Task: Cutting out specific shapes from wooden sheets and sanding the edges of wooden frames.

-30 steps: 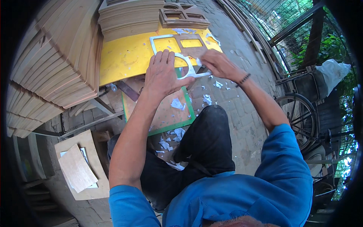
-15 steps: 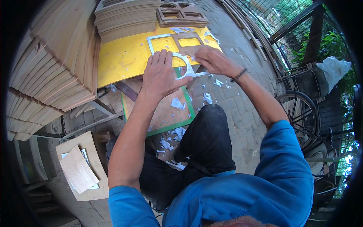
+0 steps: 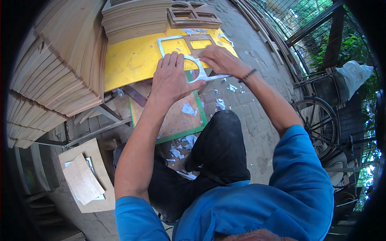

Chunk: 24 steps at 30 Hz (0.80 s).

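A flat wooden frame [image 3: 188, 40] with several cut-out openings lies at the near edge of a yellow board. White paper-like covering [image 3: 201, 69] lines part of it, while brown wood shows bare at its far right. My left hand [image 3: 171, 78] rests flat on the frame's left side, fingers stretched forward and thumb out toward the curved opening. Over the frame's right side, my right hand [image 3: 220, 60] has its fingers bent together in a pinch. Whatever lies between those fingertips is hidden.
The yellow board [image 3: 128, 64] carries a stack of wooden panels [image 3: 134, 20] and brown frames [image 3: 193, 18]. Tall wood stacks [image 3: 60, 60] stand left. White scraps [image 3: 189, 109] litter a green-edged board [image 3: 169, 124] and the paving. A bicycle wheel [image 3: 317, 120] is at right.
My right hand has shifted slightly, its fingertips now lower over the frame's right side. My left hand stays on the frame.
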{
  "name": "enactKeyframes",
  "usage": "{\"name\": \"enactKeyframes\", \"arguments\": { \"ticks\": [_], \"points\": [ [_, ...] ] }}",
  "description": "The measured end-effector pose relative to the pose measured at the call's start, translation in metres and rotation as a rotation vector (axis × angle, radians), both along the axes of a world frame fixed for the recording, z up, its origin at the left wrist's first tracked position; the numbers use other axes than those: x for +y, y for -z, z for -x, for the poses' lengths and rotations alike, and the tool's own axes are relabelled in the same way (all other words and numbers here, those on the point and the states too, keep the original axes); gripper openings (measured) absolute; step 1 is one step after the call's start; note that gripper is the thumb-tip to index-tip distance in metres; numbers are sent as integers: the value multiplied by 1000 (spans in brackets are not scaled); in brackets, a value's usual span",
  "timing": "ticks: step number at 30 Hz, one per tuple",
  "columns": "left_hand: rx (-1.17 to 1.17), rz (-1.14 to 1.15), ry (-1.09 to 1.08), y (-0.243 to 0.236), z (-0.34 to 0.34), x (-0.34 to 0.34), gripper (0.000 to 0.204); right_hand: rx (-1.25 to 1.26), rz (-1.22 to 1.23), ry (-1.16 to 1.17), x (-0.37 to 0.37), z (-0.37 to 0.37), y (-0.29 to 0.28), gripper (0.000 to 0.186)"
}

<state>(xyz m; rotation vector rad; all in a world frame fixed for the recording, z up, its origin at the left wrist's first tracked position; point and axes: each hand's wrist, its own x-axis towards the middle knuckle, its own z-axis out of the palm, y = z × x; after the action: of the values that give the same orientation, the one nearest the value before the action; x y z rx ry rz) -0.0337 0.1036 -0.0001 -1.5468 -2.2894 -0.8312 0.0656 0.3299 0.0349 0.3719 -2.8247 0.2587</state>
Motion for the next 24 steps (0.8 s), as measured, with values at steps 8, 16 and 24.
{"name": "enactKeyframes", "arguments": {
  "ticks": [8, 16, 24],
  "points": [
    [-22, 10, -22, -3, 1, -7, 101, -202, 29, 67, 6, -69, -25, 18],
    [19, -6, -9, -1, -2, 1, 100, -39, -51, 30, -4, -6, -9, 20],
    [-23, 34, -19, -7, 1, -4, 99, -255, 50, 89, 6, -64, -27, 19]
  ]
}}
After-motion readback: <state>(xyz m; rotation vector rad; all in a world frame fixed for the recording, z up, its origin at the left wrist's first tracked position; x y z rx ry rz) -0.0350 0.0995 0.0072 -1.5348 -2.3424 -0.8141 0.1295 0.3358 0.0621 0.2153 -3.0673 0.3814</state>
